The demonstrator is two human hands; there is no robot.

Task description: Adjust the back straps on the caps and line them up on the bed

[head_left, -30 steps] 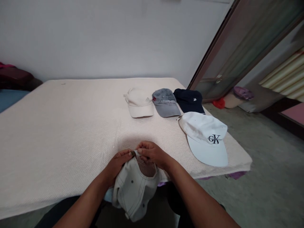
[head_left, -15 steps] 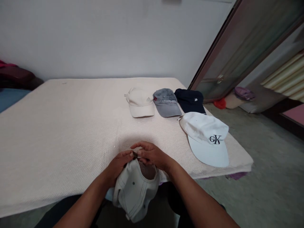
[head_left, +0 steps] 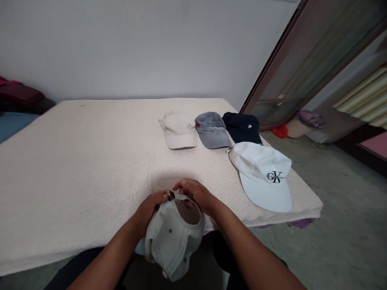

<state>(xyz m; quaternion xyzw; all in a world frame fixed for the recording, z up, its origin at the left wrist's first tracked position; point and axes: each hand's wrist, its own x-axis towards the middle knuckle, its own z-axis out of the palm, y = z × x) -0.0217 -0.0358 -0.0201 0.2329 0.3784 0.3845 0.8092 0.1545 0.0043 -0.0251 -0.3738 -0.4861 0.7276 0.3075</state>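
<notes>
Between my hands, at the near edge of the bed, is a light grey baseball cap [head_left: 169,237] with its back opening facing up. My left hand [head_left: 148,211] grips its rim beside the metal strap buckle [head_left: 171,195]. At the other side of the opening, my right hand [head_left: 196,195] has its fingers closed around the strap, partly inside the gap. The cap's brim is mostly hidden underneath. Farther off lie a cream cap [head_left: 178,131], a grey-blue cap [head_left: 211,131] and a navy cap [head_left: 242,128] in a row. A larger white cap [head_left: 263,177] with black letters rests nearer, to the right.
A cream textured cover [head_left: 84,173] spreads over the bed, which meets a pale wall [head_left: 136,48] at the back. Dark red and blue items [head_left: 21,98] sit at the far left. Concrete floor [head_left: 341,201] and a framed door [head_left: 281,72] are on the right.
My right hand has shifted slightly right, away from the buckle and along the strap, so the buckle and strap now show more. The other caps have not moved.
</notes>
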